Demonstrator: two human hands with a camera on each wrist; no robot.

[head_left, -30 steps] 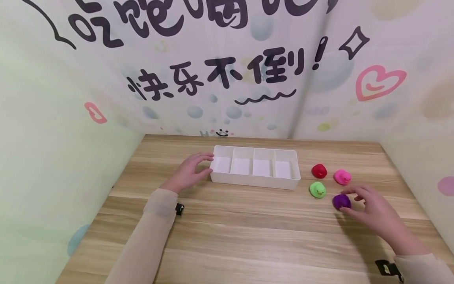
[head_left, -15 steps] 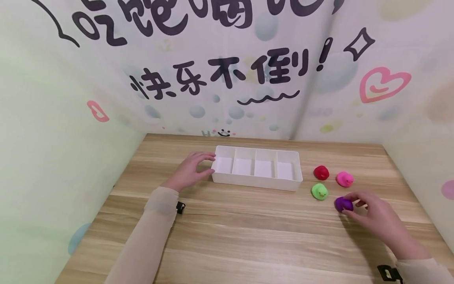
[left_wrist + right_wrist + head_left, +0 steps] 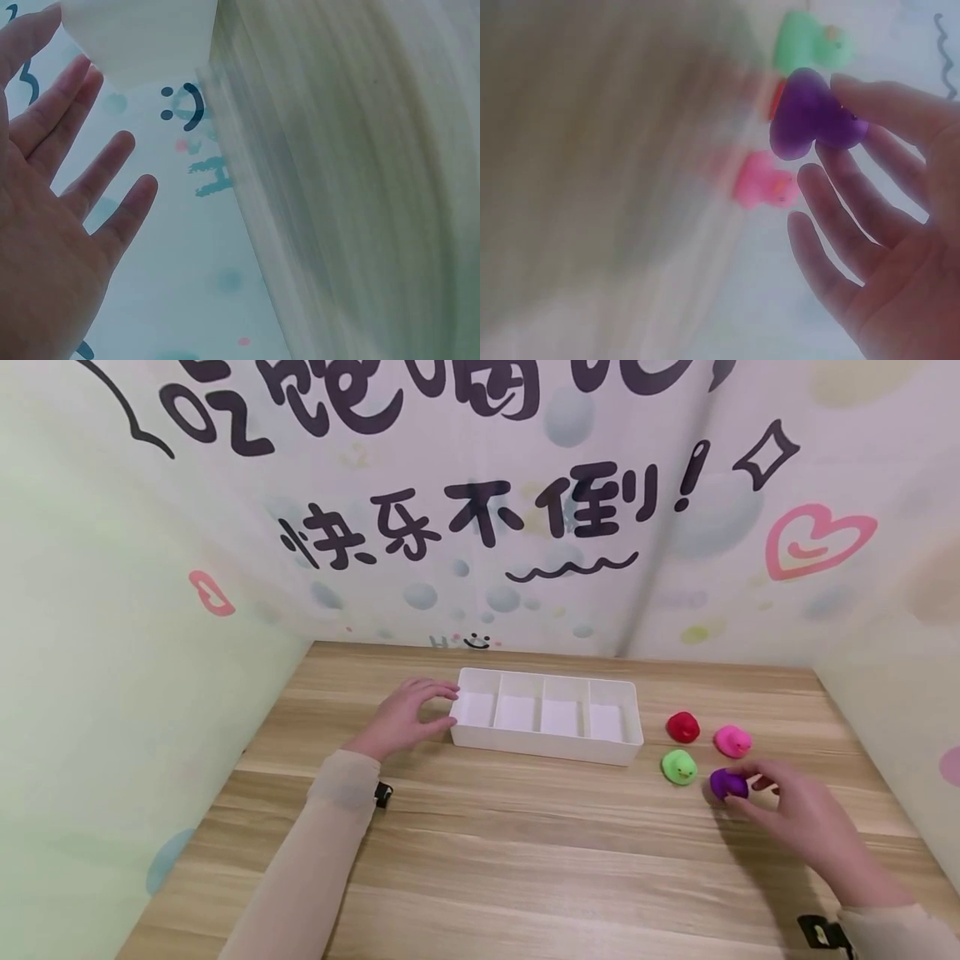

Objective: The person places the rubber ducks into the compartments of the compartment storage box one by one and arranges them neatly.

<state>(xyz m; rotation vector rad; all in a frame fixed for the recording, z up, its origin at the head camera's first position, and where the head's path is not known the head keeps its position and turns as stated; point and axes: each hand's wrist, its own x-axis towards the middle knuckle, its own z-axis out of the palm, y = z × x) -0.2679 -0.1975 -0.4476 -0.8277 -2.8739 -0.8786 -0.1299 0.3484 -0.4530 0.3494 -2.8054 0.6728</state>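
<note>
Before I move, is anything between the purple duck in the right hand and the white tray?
Yes: the green duck stands between the purple duck and the white tray, on the straight low path to its right end. The red duck and pink duck sit farther back, off that line.

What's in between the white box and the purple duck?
In the head view, the green duck is between the white box and the purple duck.

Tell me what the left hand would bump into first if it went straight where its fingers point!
The left hand would probably meet the white box first. Its thumb and fingertips are right at the box's end and seem to touch it, though a tiny gap is possible.
</note>
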